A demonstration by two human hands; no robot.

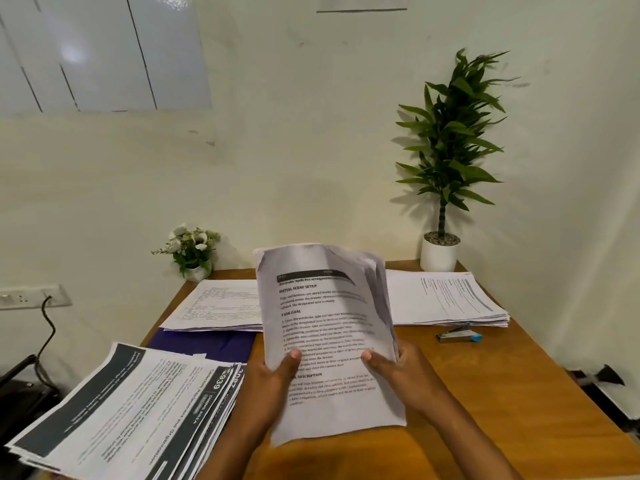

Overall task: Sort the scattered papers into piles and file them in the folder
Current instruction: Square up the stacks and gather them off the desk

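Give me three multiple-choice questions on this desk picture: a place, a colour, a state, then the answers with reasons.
1. Where does the stapler lie? A. In a drawer. B. On the table, just before the far right pile. C. On a chair.
2. What colour is the tall plant's pot? A. White. B. Black. C. Red.
3. How is the sheaf of papers held? A. Flat, untouched. B. By one hand only. C. Raised, gripped by both hands.
B, it lies on bare wood by that pile's near edge; A, the pot is plain white; C, the left hand and the right hand each press a thumb on its front.
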